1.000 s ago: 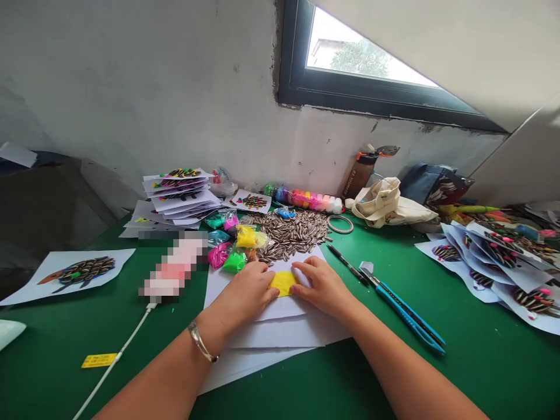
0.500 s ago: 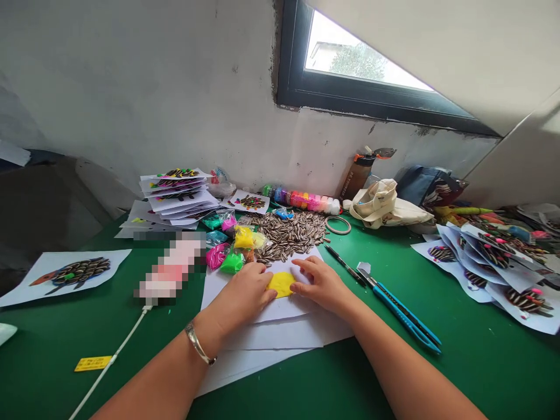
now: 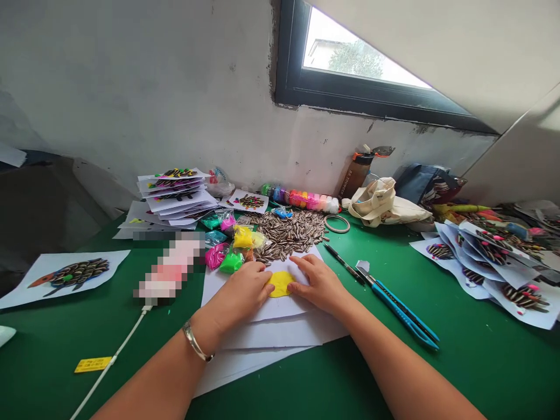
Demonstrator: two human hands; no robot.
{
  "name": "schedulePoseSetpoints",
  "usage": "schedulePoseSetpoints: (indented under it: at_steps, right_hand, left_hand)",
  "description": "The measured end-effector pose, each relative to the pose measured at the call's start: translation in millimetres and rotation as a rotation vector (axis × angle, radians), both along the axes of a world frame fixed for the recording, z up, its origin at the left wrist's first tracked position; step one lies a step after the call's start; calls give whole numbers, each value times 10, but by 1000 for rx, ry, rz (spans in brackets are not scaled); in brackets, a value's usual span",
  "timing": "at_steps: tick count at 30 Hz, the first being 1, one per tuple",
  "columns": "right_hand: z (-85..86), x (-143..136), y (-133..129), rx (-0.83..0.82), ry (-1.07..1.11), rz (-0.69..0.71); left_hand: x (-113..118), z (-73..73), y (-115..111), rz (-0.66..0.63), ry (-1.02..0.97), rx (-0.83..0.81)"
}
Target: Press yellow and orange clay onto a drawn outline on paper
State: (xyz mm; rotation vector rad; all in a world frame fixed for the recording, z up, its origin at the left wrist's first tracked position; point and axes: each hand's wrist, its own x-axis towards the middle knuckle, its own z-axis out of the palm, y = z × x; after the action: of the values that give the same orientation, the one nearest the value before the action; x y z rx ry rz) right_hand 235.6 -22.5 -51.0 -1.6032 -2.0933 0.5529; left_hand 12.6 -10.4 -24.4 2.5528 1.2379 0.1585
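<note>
A flat patch of yellow clay (image 3: 281,284) lies on the top sheet of white paper (image 3: 271,312). My left hand (image 3: 245,286) rests at its left side, the thumb touching the clay's edge and the index finger apart from it. On the other side, my right hand (image 3: 321,284) has its fingers spread, with the thumb at the clay's right edge. Neither hand grips anything; some fingertips are hidden. Just beyond the paper is a heap of striped sunflower seeds (image 3: 297,230). Bagged coloured clay, including a green packet (image 3: 231,262), sits beyond my left hand.
Right of the paper lie a black pen (image 3: 343,262) and a blue utility knife (image 3: 402,306). Seed pictures are stacked at the left (image 3: 175,198) and right (image 3: 494,262). A tape roll (image 3: 336,223), cloth bag (image 3: 376,201) and bottle (image 3: 356,174) stand behind. A white cable (image 3: 118,353) runs left.
Both hands stay around the yellow clay, with only slight shifts of the thumbs and fingers at its edges. The whole view has shifted slightly.
</note>
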Motion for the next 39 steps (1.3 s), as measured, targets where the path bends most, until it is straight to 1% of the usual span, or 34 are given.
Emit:
schedulePoseSetpoints:
  at_steps: [2,5,7,10,12,15,18,23,27,32,35,39]
  right_hand:
    - [-1,-5,-4,-2,-4,0]
    - [-11,38,-31,-33,71,0]
    - [-19,76,-78,9,82,26]
    - [-22,91,-172,131,-55,109]
    - [-17,66,-225,161,-182,162]
    - [-10,0,-267,128,-316,219]
    - [-9,-62,-284,65,-367,255]
    - [17,-109,-307,22,-357,249]
    - [32,-131,-321,29,-355,244]
    - [26,-205,-366,94,-358,338]
    - [27,-239,-395,141,-338,365]
    - [18,-257,-401,117,-334,374]
  left_hand:
    - [-7,15,15,1,-2,-21]
    - [-16,38,27,10,-8,-43]
    - [-25,37,33,14,-9,-53]
    - [-38,15,50,10,-1,-52]
    - [-43,2,62,-4,3,-37]
    - [-45,0,71,-9,-3,-22]
    - [-47,-4,76,-6,-2,-12]
    - [-50,-32,80,-29,-13,7]
    - [-46,-15,63,-20,-10,4]
    - [-43,12,52,-22,13,-15]
    - [-50,-16,67,-28,-1,-7]
    - [-64,-86,98,-37,-3,-2]
